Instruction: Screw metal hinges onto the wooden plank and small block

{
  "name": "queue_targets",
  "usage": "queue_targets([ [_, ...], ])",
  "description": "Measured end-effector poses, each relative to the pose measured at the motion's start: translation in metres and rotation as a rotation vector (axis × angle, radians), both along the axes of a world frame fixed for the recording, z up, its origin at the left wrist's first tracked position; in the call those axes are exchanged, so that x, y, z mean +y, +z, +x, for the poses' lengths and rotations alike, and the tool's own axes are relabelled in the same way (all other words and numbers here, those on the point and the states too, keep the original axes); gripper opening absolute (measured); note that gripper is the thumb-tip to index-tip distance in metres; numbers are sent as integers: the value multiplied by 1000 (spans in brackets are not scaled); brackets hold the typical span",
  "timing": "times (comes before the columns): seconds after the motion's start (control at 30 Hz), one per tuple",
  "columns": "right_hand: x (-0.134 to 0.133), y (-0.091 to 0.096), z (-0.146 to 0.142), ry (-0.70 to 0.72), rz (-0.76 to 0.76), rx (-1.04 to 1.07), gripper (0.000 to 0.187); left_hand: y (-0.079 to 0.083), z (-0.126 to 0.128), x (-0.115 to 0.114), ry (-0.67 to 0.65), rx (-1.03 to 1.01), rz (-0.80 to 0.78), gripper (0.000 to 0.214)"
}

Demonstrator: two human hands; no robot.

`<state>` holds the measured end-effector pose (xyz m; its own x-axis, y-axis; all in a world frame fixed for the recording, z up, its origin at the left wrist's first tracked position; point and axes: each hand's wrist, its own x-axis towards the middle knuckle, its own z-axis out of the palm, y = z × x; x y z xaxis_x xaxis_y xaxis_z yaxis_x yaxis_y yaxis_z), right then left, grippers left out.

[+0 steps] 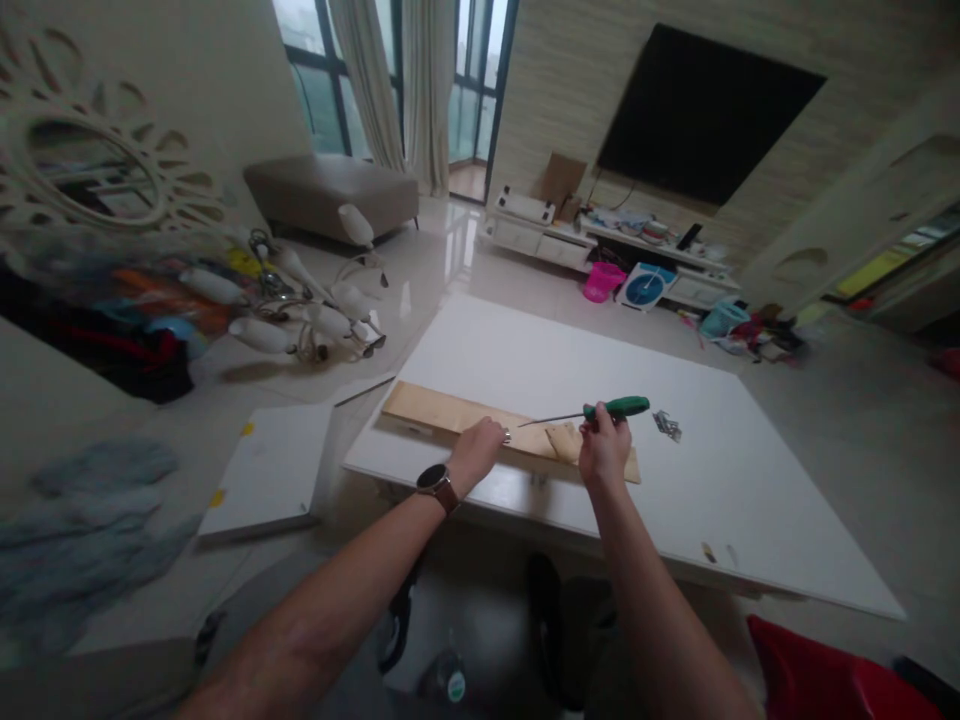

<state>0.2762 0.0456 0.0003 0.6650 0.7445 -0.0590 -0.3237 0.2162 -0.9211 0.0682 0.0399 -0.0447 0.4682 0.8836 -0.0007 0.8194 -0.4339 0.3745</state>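
Note:
A long light-wood board [442, 408] lies across the near part of a large white panel [540, 350]. My left hand [478, 452] is closed at the board's near edge, with a small shiny metal piece [507, 436] at its fingertips; its exact kind is too small to tell. My right hand [604, 446] grips a screwdriver [627, 407] by its green handle. The long shaft points left over the board, its tip near my left fingers. Between my hands, a crumpled brown piece [562, 440] rests on the board. Several small metal fittings [667, 426] lie right of the screwdriver.
Two small items [708, 552] lie near the panel's front edge. To the left stand a smaller white panel [274, 465] and a chandelier [322, 320] on the floor. A red object [825, 670] is at lower right, and a bottle [450, 680] stands below.

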Motion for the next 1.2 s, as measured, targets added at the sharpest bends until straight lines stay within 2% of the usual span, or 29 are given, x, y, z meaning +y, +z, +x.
queue_targets([
  [0.17,9,-16,-5,-1,20,1,57,0,-4,-3,-11,26,-13,35],
  [0.33,20,-14,-11,26,31,0,60,5,-1,-1,2,128,-17,32],
  [0.5,25,-10,-14,42,62,-22,56,5,-6,0,-37,123,-5,25],
  [0.8,26,-19,-22,82,49,-90,49,8,-13,-5,-11,150,28,22],
  [1.2,21,-15,-17,116,105,-334,38,9,-11,-1,-50,117,43,23],
])
